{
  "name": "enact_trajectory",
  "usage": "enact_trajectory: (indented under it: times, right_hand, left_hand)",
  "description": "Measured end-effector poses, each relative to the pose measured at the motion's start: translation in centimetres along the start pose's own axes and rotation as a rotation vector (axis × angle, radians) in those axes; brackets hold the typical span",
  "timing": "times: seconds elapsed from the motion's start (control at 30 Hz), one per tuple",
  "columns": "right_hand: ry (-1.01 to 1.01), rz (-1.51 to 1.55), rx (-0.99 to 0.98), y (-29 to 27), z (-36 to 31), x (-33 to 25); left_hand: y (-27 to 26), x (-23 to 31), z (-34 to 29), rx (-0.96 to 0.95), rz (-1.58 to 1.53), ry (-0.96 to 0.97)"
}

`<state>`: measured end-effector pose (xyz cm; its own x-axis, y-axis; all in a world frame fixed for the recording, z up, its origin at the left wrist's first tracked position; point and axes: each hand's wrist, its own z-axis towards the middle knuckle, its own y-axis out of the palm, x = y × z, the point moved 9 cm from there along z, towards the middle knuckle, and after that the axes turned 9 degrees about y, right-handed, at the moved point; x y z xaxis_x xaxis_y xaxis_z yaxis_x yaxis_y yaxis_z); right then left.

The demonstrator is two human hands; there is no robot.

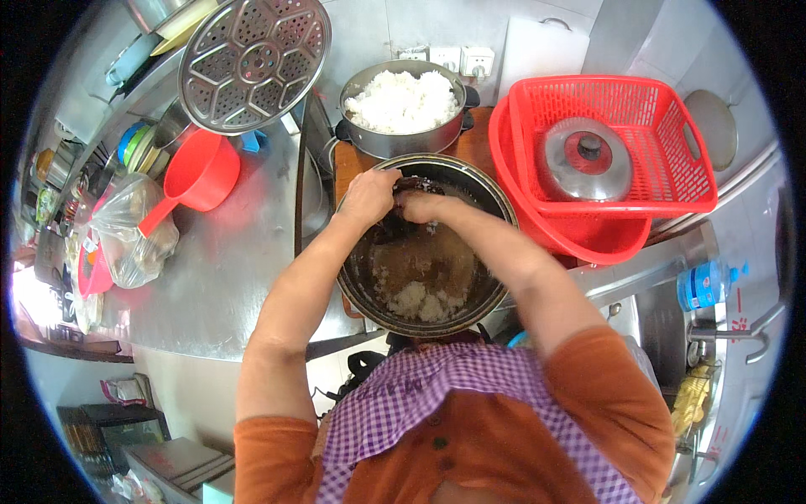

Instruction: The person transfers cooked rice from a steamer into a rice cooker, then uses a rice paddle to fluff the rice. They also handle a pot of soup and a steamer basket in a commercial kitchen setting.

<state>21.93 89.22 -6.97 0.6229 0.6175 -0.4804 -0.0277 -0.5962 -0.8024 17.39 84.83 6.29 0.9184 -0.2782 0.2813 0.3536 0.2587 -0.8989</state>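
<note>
A wide metal pot (495, 290) sits in front of me, brownish inside, with clumps of cooked rice (424, 302) on its near side. At its far left part, my left hand (369, 197) grips the edge of a dark, rounded thing (421, 185), whose kind I cannot make out. Reaching into the pot, my right hand (417, 207) is closed against that dark thing; its fingertips are partly hidden. Just behind stands a grey pot (403, 144) with black handles, heaped with white cooked rice (403, 102).
On the right, a red basket (663, 143) holding a metal lid (588, 160) rests in a red basin (588, 244). A perforated steamer plate (256, 63) stands at the back left. A red dipper (201, 172) and a plastic bag (134, 227) lie on the steel counter (239, 277).
</note>
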Motion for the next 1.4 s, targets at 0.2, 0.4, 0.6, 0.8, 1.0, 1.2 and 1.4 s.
enact_trajectory:
  times: [0.2,0.4,0.6,0.8,1.0,1.2,1.4]
  right_hand:
    - [0.09,-0.484,-0.262,3.6,-1.6,1.2]
    - [-0.084,-0.824,-0.018,7.1,1.0,4.2]
    - [-0.071,-0.852,-0.652,19.2,-6.4,11.6]
    - [0.056,-0.281,0.027,2.4,-3.6,-1.1]
    - [-0.087,-0.285,0.097,8.5,2.6,-1.3]
    - [-0.169,-0.525,-0.125,12.0,2.1,-3.9]
    - [-0.534,-0.336,-0.111,19.6,-6.6,-7.2]
  left_hand:
    - [-5.6,-1.4,-1.7,0.307,0.098,-0.089]
    - [-1.5,-1.7,-2.5,0.169,0.135,-0.18]
    - [-0.4,-1.0,-1.5,0.164,0.129,-0.123]
    - [-1.0,-2.6,-2.8,0.209,0.084,-0.165]
    - [-1.0,-2.7,-3.2,0.276,0.036,-0.155]
    - [-1.8,-2.9,-3.6,0.338,0.117,-0.185]
    - [-1.5,-2.5,-3.2,0.285,0.133,-0.172]
